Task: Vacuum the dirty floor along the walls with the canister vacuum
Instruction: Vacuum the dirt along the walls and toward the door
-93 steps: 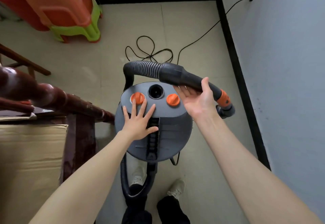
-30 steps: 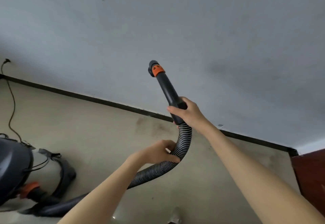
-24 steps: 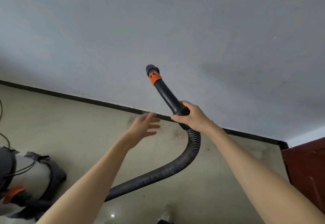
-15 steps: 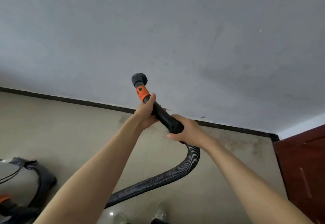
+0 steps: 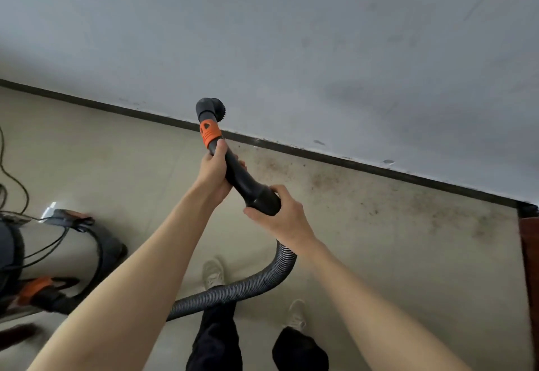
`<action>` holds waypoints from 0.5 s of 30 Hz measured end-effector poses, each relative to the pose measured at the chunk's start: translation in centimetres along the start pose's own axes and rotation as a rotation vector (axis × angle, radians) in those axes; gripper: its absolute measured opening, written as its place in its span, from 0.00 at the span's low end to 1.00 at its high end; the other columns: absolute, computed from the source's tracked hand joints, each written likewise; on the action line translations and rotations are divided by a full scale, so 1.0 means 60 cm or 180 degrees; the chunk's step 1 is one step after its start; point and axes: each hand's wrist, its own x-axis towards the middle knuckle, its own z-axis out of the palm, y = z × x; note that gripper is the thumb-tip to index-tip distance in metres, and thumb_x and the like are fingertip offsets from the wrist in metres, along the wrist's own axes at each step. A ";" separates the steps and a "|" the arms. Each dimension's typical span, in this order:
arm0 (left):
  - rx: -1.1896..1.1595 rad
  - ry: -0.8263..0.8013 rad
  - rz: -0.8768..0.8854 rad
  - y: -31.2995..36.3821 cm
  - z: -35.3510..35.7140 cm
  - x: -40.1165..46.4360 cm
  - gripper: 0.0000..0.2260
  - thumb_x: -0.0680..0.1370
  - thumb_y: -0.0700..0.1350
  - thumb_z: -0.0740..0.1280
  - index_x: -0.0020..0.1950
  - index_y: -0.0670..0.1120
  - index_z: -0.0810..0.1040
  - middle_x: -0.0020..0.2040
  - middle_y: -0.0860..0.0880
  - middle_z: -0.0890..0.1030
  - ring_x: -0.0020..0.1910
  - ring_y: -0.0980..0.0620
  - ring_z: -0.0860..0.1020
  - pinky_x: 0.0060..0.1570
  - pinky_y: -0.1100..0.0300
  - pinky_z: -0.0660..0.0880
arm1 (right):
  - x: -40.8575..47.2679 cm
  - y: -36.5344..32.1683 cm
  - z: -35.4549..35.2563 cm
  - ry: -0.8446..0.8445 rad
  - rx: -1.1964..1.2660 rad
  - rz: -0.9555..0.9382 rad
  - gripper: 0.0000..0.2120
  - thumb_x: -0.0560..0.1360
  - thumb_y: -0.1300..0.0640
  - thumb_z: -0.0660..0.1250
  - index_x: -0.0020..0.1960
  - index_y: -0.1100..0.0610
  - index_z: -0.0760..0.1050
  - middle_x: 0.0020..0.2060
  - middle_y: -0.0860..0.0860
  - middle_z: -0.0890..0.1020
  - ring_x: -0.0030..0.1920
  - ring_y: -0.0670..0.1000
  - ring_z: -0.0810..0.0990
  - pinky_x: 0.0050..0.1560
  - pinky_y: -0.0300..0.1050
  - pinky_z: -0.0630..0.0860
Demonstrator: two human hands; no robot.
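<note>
Canister vacuum (image 5: 11, 257) cropped left, hands (image 5: 214, 171) gripping wand (image 5: 242, 181)

A pale grey painted wall (image 5: 291, 35) fills the far side, meeting the glossy beige tiled floor (image 5: 116, 172) along a black skirting strip (image 5: 379, 168). Dark specks soil the floor near it. A reddish-brown wooden door (image 5: 530, 254) stands at right.

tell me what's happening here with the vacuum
A person holds the vacuum wand in both hands: the left hand grips it just below the orange collar, the right hand where the ribbed hose joins. The brush nozzle points at the black baseboard, in the air, beside the dirty floor patch.
</note>
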 end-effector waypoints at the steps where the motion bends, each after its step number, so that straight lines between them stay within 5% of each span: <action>1: -0.0030 0.0024 -0.0052 0.006 -0.019 0.032 0.12 0.81 0.48 0.60 0.53 0.39 0.68 0.37 0.45 0.71 0.34 0.49 0.73 0.36 0.55 0.74 | 0.026 0.000 0.026 -0.0010 0.0060 0.0001 0.20 0.68 0.46 0.77 0.54 0.50 0.72 0.42 0.42 0.79 0.39 0.41 0.78 0.37 0.33 0.72; 4: -0.0111 -0.0112 -0.0338 0.015 -0.084 0.136 0.13 0.81 0.50 0.61 0.49 0.39 0.69 0.37 0.45 0.72 0.34 0.49 0.74 0.36 0.54 0.74 | 0.110 0.007 0.091 -0.0292 0.0250 0.0206 0.14 0.71 0.47 0.75 0.45 0.53 0.74 0.35 0.47 0.79 0.26 0.41 0.75 0.29 0.37 0.72; 8: -0.0240 -0.0467 -0.0756 0.007 -0.156 0.282 0.18 0.80 0.55 0.60 0.55 0.40 0.68 0.38 0.46 0.72 0.34 0.49 0.74 0.39 0.54 0.75 | 0.214 0.051 0.175 -0.0727 0.0696 0.0642 0.16 0.73 0.49 0.74 0.39 0.59 0.73 0.26 0.51 0.76 0.22 0.50 0.74 0.26 0.42 0.70; 15: -0.0266 -0.0234 -0.0903 -0.068 -0.203 0.500 0.21 0.79 0.61 0.60 0.53 0.42 0.70 0.36 0.48 0.71 0.33 0.51 0.74 0.38 0.57 0.74 | 0.388 0.181 0.271 -0.0801 0.0274 0.0594 0.14 0.70 0.48 0.76 0.44 0.56 0.76 0.32 0.51 0.79 0.26 0.49 0.75 0.26 0.41 0.72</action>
